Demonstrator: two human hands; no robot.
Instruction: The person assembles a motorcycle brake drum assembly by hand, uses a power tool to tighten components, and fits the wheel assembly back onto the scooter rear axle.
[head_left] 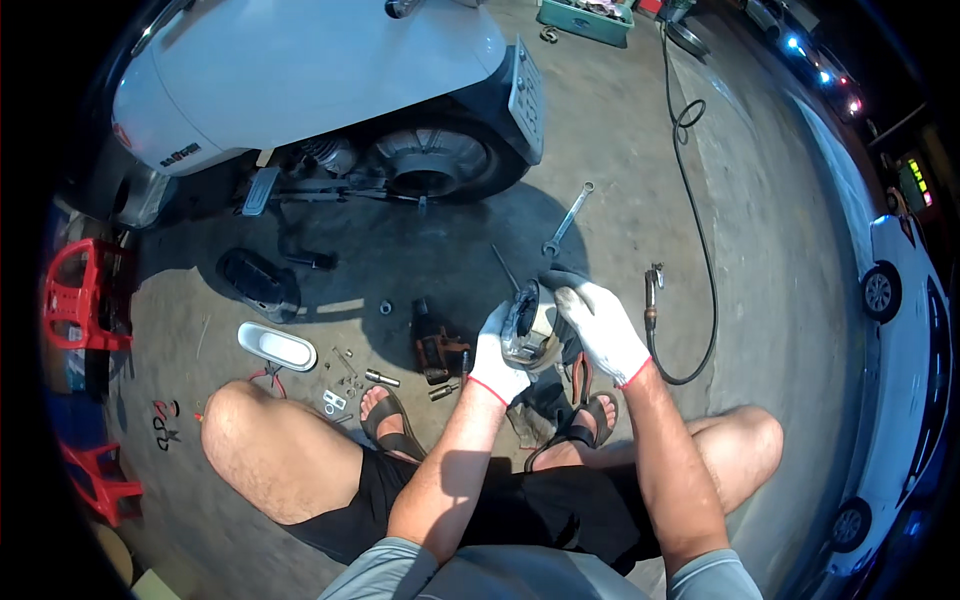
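Both my hands wear white gloves with red cuffs and meet in front of my feet. Between them is a round metal part with a dark hollow in it; its exact kind I cannot make out. My left hand is closed around its left side. At its upper right, my right hand grips the rim with bent fingers. Just beyond lies a thin screwdriver-like rod, and farther off a combination wrench. A cordless impact driver rests left of my left hand, near sockets.
A white scooter stands ahead, its rear wheel low over the floor. Left are a black cover, a white tray and several small bolts. An air hose curves at right. Red chairs stand far left.
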